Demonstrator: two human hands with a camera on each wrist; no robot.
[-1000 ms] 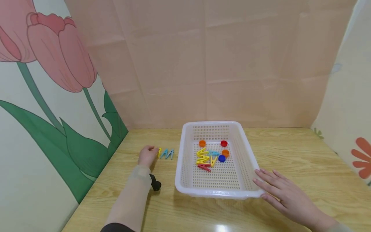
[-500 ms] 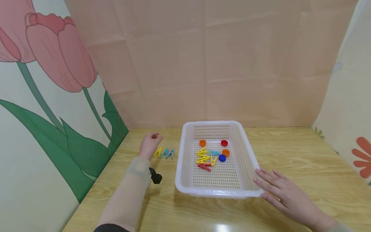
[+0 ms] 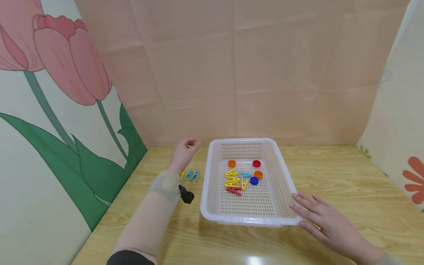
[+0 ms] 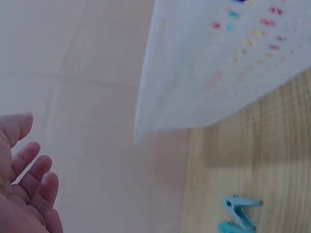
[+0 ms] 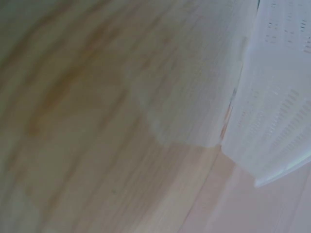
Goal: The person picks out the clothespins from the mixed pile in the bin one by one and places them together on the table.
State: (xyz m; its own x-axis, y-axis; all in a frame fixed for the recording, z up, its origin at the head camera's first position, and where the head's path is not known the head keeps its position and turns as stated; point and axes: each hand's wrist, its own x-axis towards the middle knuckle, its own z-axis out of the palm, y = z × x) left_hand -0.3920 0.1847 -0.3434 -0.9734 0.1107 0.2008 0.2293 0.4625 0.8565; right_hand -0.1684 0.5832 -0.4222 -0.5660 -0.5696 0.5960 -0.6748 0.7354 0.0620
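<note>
My left hand (image 3: pixel 183 154) is raised near the back left corner of the white plastic basket (image 3: pixel 250 221), apart from it. Its fingers are loosely bent with nothing visible between them, and the left wrist view shows thumb and fingers (image 4: pixel 41 174) apart. Below that hand lie two blue clothespins (image 3: pixel 191 175) and a yellow clothespin (image 3: pixel 183 174), partly hidden by the wrist. With straight fingers, my right hand (image 3: pixel 326 224) touches the basket's front right rim. Inside are yellow clothespins (image 3: pixel 232 180), a blue one (image 3: pixel 245 175), a red one (image 3: pixel 234 190) and several bottle caps (image 3: pixel 258 175).
The basket stands on a wood-grain table (image 3: pixel 347 184). Behind it hangs a pinkish-beige covering (image 3: pixel 248 73). A wall painted with tulips (image 3: pixel 69 62) rises at the left, and a pale wall (image 3: pixel 397 121) at the right.
My left hand has lifted from the yellow clothespin and moved away and rightward, towards the basket's back left corner. The right hand and the basket have stayed put.
</note>
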